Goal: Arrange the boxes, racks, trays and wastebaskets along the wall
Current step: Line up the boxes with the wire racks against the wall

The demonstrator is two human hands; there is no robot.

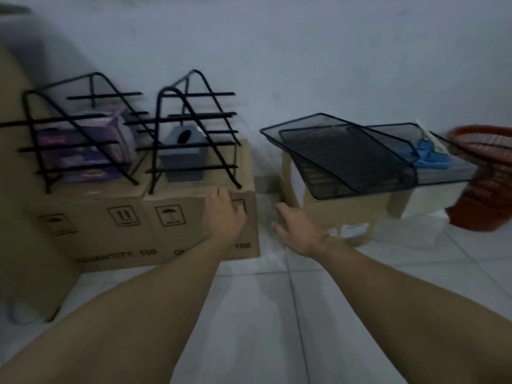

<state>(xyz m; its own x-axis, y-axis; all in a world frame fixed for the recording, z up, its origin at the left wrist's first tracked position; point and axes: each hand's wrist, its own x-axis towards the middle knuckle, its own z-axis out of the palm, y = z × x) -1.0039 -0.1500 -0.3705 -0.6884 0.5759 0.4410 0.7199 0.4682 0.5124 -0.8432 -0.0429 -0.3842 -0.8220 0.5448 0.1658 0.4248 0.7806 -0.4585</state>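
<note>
Pale glossy floor tiles (249, 314) with thin dark grout lines run up to a plain matte wall (277, 51) across the top of the frame. Against it at centre left sits a long brown cardboard box (110, 234), its printed front face showing handling symbols and the words "QUANTITY 100". On its flat top stand two black wire racks with slanted frames and horizontal bars: the left rack (69, 134) has purple packets (83, 151) tucked within it, the right rack (194, 128) has a small grey box (184, 159) with a dark round hole within it. A taller sheet of brown cardboard (16, 189) leans at the far left edge. To the right of centre, apart from the long box, a smaller cardboard box (340, 214) carries two black mesh trays (346, 156), overlapping and tilted, with a blue object (428, 155) on the one further right. Just beside it is a white box (426, 200), and at the right edge a red plastic basket (482, 178) with slotted sides, blurred. The left hand (224, 214) rests on the upper right front corner of the long box, fingers curled over its top edge. The right hand (296, 225) reaches into the gap beside the smaller box, fingers relaxed and slightly spread, holding nothing.
</note>
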